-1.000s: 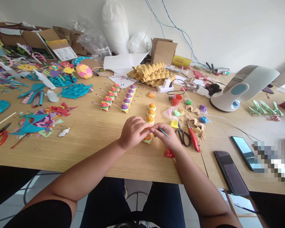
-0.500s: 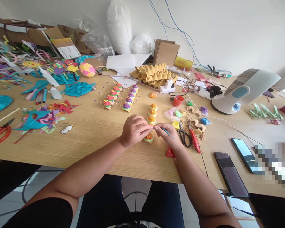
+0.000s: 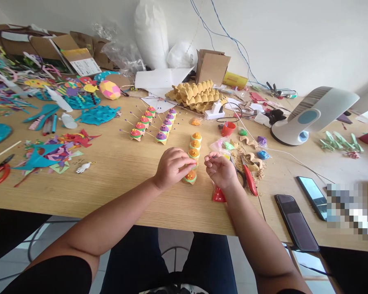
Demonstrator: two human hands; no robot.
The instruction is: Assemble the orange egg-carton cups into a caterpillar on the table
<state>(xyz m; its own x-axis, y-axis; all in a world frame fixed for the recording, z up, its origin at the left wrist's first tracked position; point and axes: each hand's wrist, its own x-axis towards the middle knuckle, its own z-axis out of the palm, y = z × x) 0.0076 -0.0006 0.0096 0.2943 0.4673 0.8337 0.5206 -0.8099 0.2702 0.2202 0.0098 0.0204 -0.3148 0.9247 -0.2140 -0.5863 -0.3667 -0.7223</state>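
My left hand (image 3: 173, 168) hovers by a row of egg-carton cups topped with orange clay (image 3: 195, 144), thumb and fingertips pinched together. Whatever lies in that pinch is too small to make out. Just right of the same row, my right hand (image 3: 222, 170) is turned palm up with curled fingers. Between its fingertips shows a dark bit of a thin stick, which looked blue a moment earlier; most of it is hidden. Further back stand a row of cups with red tops (image 3: 143, 122) and one with purple tops (image 3: 166, 125), pins sticking out sideways.
Near my right forearm lie a red clay packet (image 3: 218, 195), a red-handled cutter (image 3: 250, 181) and partly covered black scissors. A red cup (image 3: 228, 128), clay lumps, a fan (image 3: 313, 114) and two phones (image 3: 297, 222) occupy the right. Paper scraps (image 3: 52, 155) and orange scissors (image 3: 0, 175) lie left.
My right hand has moved away from the left one and rolled palm up, so the blue stick is now mostly out of sight. My left hand has stayed nearly in place.
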